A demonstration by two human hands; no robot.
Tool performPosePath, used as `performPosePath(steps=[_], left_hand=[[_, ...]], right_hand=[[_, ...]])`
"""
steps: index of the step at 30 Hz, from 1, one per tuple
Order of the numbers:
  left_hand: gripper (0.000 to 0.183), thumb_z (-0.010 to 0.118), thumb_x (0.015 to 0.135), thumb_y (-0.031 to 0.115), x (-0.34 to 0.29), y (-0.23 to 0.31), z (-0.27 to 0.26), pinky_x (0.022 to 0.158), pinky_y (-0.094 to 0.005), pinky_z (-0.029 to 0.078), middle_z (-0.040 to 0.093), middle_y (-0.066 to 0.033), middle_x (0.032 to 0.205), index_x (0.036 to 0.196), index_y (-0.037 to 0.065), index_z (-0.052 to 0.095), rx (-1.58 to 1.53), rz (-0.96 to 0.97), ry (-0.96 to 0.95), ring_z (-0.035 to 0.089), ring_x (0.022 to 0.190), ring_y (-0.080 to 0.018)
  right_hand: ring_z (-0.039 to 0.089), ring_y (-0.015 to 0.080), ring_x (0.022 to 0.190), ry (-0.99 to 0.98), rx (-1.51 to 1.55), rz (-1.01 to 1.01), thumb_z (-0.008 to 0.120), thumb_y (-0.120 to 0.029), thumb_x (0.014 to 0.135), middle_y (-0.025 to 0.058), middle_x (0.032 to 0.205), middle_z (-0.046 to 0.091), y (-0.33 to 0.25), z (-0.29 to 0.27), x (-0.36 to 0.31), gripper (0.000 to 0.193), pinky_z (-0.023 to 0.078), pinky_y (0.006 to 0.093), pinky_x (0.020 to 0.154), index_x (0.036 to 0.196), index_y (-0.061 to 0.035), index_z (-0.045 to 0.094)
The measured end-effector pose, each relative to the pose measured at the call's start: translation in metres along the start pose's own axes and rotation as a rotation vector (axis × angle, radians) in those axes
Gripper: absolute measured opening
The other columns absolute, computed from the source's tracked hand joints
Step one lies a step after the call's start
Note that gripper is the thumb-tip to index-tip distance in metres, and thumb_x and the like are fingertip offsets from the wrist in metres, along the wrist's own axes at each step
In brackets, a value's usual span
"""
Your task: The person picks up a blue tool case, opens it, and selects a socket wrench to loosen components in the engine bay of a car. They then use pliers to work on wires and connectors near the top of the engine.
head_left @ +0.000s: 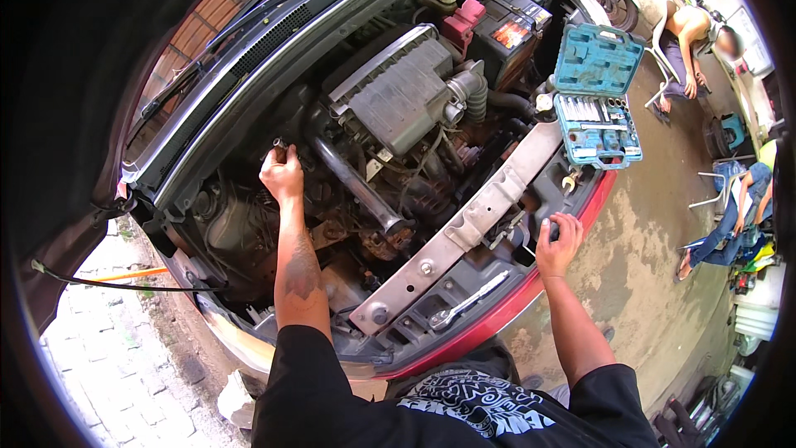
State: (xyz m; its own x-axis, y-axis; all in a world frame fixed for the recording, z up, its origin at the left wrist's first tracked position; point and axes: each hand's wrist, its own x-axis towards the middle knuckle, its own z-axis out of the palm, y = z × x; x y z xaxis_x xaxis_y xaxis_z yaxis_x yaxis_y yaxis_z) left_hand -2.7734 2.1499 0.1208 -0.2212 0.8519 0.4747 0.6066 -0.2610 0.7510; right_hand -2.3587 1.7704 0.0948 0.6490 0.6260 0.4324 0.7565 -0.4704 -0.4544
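Over the far left of the engine bay, my left hand (283, 176) is closed on a small dark piece with a shiny round end (280, 144); its kind does not show clearly. My right hand (561, 245) hovers by the red front bumper (531, 282), its fingers curled around a small dark cylindrical piece (553, 231). Between my arms runs the metal crossbar (452, 241). A ratchet wrench (468, 301) lies in the bumper's recess. Beyond my right hand are a spanner (570, 181) and an open teal socket set case (599, 87) with several sockets inside.
A black engine cover (394, 87) and a metal pipe (356, 182) rise in the bay. The battery (506, 33) stands behind them. A thin black prop rod (124, 284) crosses at the left. Two people sit at the right, one on a chair (659, 58).
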Motion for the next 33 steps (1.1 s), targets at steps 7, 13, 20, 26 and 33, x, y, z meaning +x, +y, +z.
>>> performPosePath(steps=[7, 13, 20, 26, 33], left_hand=[[0.026, 0.083, 0.079, 0.024, 0.005, 0.021, 0.01, 0.069, -0.0421, 0.056, 0.074, -0.0148, 0.077, 0.079, 0.001, 0.07, 0.334, -0.079, 0.114, 0.073, 0.071, -0.033], [0.026, 0.081, 0.081, 0.024, 0.009, 0.02, 0.017, 0.071, -0.0442, 0.056, 0.074, -0.0149, 0.079, 0.081, 0.002, 0.068, 0.463, -0.047, 0.091, 0.073, 0.074, -0.0353], [0.013, 0.062, 0.098, 0.006, 0.025, -0.004, -0.01, 0.071, -0.0232, 0.047, 0.075, -0.0031, 0.097, 0.105, 0.0, 0.071, -0.411, -0.349, -0.547, 0.058, 0.075, -0.0052], [0.014, 0.07, 0.093, 0.01, 0.017, -0.01, -0.006, 0.065, -0.0286, 0.052, 0.077, -0.0084, 0.092, 0.101, -0.001, 0.073, -0.219, -0.239, -0.356, 0.07, 0.077, -0.0118], [0.019, 0.077, 0.085, 0.017, 0.003, 0.017, 0.011, 0.073, -0.0376, 0.056, 0.076, -0.0173, 0.089, 0.091, -0.001, 0.074, 0.223, -0.041, 0.016, 0.075, 0.08, -0.0299]], right_hand=[[0.057, 0.0333, 0.115, 0.03, 0.011, -0.009, 0.071, -0.012, 0.085, 0.0089, 0.11, 0.069, 0.0, 0.006, 0.003, 0.014, 0.041, 0.0478, 0.107, 0.096, -0.0056, 0.067], [0.057, 0.0334, 0.115, 0.031, 0.032, 0.001, 0.071, -0.011, 0.085, 0.0093, 0.109, 0.069, 0.0, 0.007, 0.005, 0.013, 0.041, 0.0477, 0.106, 0.096, -0.0061, 0.067], [0.057, 0.0336, 0.115, 0.044, 0.031, -0.013, 0.071, -0.011, 0.085, 0.0091, 0.109, 0.068, 0.001, 0.007, 0.005, 0.013, 0.041, 0.0482, 0.106, 0.096, -0.0063, 0.067], [0.057, 0.0337, 0.114, 0.037, 0.028, -0.029, 0.071, -0.011, 0.085, 0.0093, 0.109, 0.068, 0.003, 0.008, 0.005, 0.013, 0.04, 0.0489, 0.107, 0.096, -0.0059, 0.067], [0.057, 0.0331, 0.116, 0.021, 0.018, 0.003, 0.072, -0.011, 0.083, 0.0085, 0.11, 0.068, 0.003, 0.008, 0.004, 0.015, 0.039, 0.049, 0.109, 0.097, -0.0066, 0.067]])
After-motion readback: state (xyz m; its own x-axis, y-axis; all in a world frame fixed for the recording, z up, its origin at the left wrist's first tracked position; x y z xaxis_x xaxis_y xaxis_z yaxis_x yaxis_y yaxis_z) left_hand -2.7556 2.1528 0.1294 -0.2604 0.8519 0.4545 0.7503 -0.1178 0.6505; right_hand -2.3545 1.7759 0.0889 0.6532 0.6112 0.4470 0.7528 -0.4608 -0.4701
